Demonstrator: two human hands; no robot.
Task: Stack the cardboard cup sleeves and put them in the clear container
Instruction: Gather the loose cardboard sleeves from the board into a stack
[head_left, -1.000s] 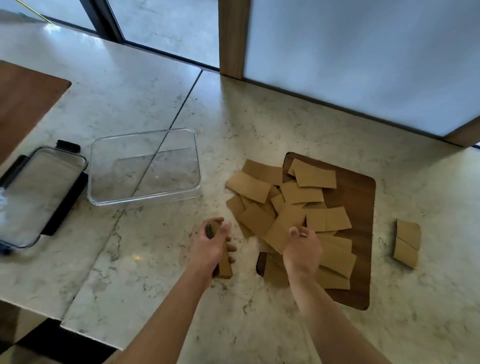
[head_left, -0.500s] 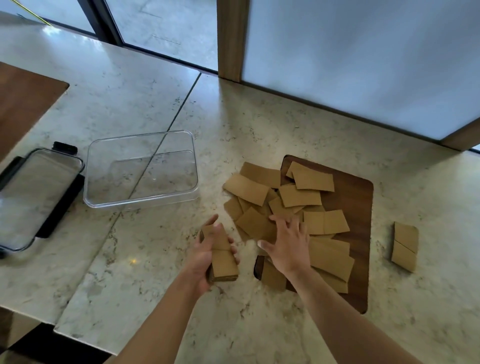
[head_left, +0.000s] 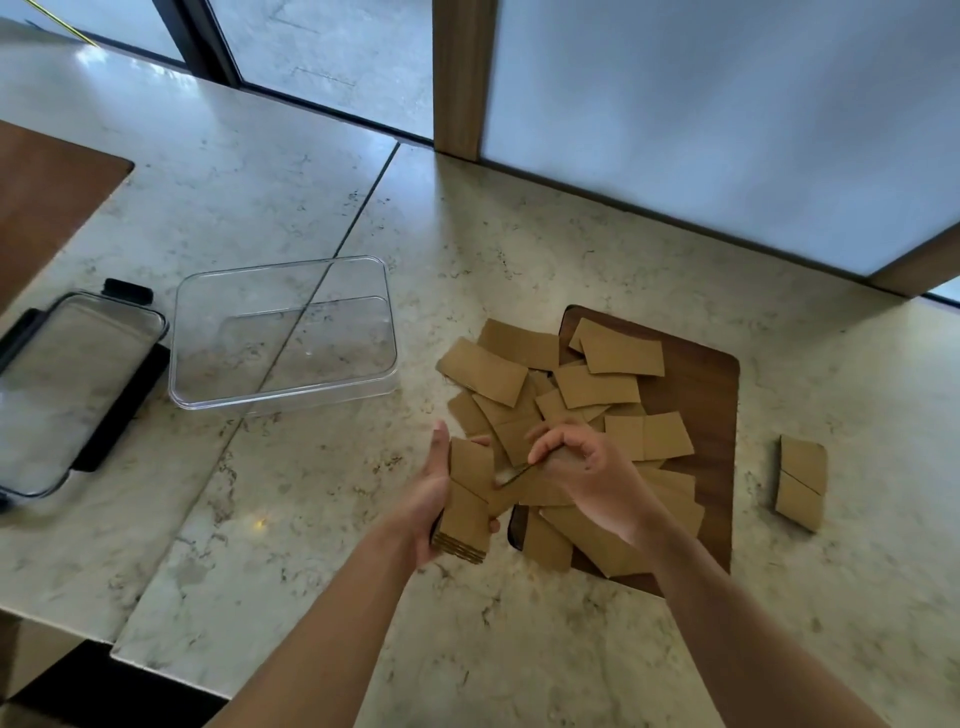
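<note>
Left hand (head_left: 434, 493) cupped around a stack of flat brown cardboard sleeves (head_left: 466, 501), ridged edges showing; right hand (head_left: 587, 470) pinching one loose sleeve (head_left: 524, 475) just beside that stack; scattered sleeves (head_left: 582, 387) heaped right of it across a dark wooden board (head_left: 701, 379); clear rectangular container (head_left: 283, 332) empty, up-left on speckled marble.

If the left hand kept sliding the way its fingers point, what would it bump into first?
Probably nothing soon. The left hand, holding the stack of sleeves, points away across bare counter, passing between the clear container and the loose sleeves. Depth is hard to judge.
</note>
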